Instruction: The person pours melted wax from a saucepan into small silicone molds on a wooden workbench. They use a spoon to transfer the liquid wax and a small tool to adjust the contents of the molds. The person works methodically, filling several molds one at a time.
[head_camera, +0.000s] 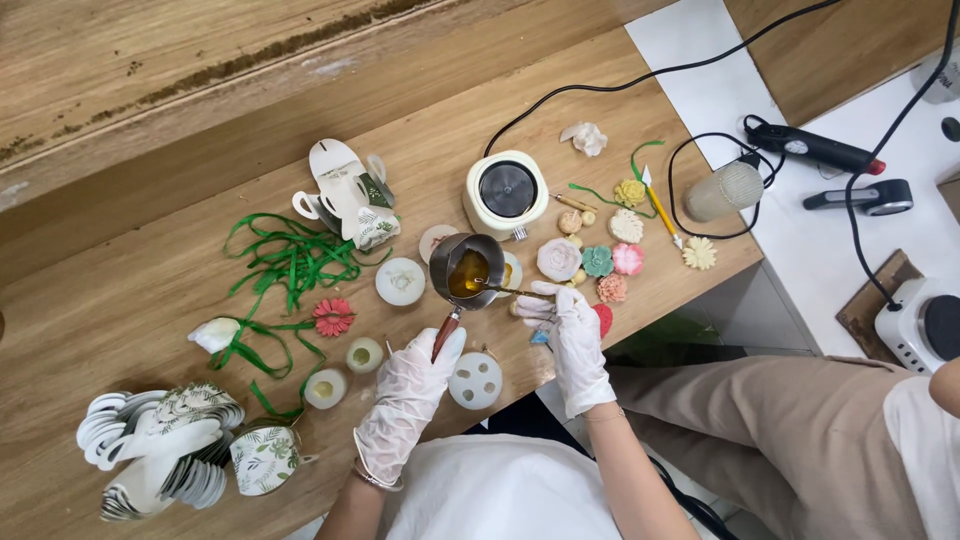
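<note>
Gloved left hand (415, 385) clenched round handle of metal pitcher (464, 268) holding amber liquid; gloved right hand (570, 325) pinching stirring stick (505, 290), beside small electric hotplate (507, 192).

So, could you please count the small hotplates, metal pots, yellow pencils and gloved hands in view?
small hotplates: 2
metal pot: 1
yellow pencil: 1
gloved hands: 2, the left hand on the metal pot's handle and the right hand holding a thin stirrer
Total: 6

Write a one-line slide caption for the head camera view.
Gloved left hand holds small metal pouring pot of amber liquid; right hand stirs with thin stick.
</note>
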